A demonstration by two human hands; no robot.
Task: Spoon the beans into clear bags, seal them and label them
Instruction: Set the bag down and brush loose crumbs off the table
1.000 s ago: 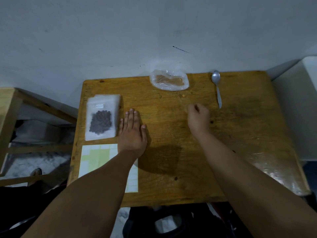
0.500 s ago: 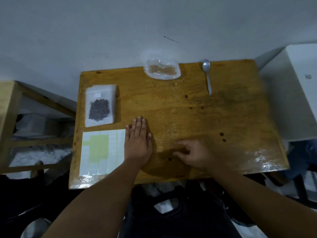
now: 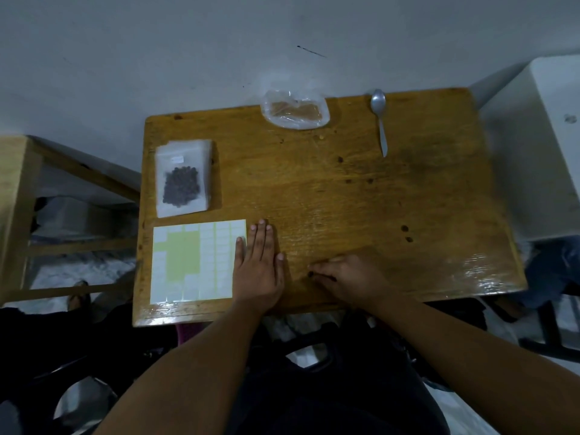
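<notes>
- We see a wooden table against a grey wall.
- Label sheet lies flat at the near left corner, with part of its middle peeled to yellow backing.
- Clear bag of dark beans lies on a stack of bags, just behind the sheet.
- Left hand is palm down on the table with fingers straight and together, its outer edge touching the sheet's right edge.
- Right hand is low at the near edge, fingers pointing left, tips by a dark speck. We cannot tell if they pinch it.
- Open bag of brown contents sits at the far edge.
- Spoon lies to its right, well apart from both hands.
</notes>
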